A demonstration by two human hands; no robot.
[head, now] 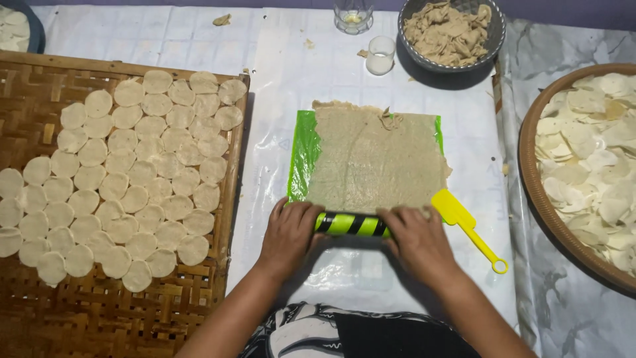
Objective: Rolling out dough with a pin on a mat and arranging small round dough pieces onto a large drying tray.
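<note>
Your left hand (289, 232) and right hand (419, 240) press palms-down on the striped green roller (352, 224), grip resting over its ends, at the near edge of the thin dough sheet (374, 159); it looks soft and tearable.

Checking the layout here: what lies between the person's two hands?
In the head view, a green roller with black stripes lies between the left hand and the right hand, at the near edge of the flattened dough sheet.
</note>
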